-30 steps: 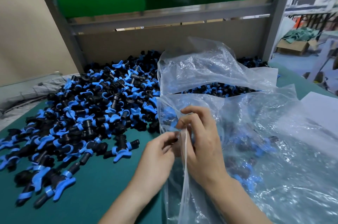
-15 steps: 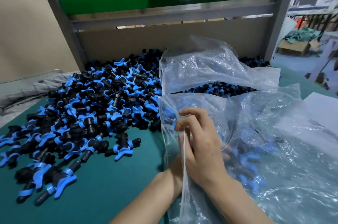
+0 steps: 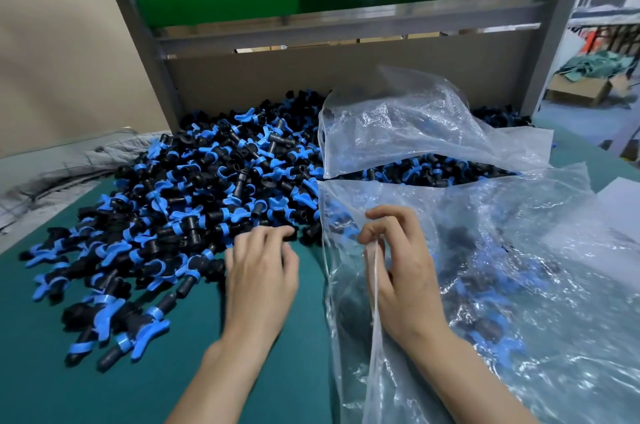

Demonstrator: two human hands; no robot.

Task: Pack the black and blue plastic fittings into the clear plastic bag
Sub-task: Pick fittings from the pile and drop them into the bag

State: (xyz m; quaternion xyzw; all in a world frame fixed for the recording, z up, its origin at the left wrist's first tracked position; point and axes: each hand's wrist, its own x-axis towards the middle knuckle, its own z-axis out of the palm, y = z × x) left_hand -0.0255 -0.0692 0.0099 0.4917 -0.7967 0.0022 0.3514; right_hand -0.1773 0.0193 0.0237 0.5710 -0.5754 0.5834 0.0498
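Green matting (image 3: 104, 371) covers the bench, with a crumpled grey cloth (image 3: 52, 174) at its far left edge and a cardboard wall (image 3: 346, 77) behind. A big heap of black and blue fittings (image 3: 194, 188) spreads over the left half. The left hand (image 3: 259, 271) lies palm down at the heap's near edge, fingers bent with the tips among the nearest pieces. Blur hides whether they have closed on any. Just to its right, the right hand (image 3: 401, 271) pinches the rim of the clear bag (image 3: 519, 285) between thumb and fingertips, holding that edge up off the mat. Some pieces show through the film, so I judge the packing partly done. To do this step well, rake up a small handful rather than a big one. Hold the pinched rim high and taut so the mouth gapes toward the heap, and carry the pieces low across the short gap — loose ones would likely roll on the mat.
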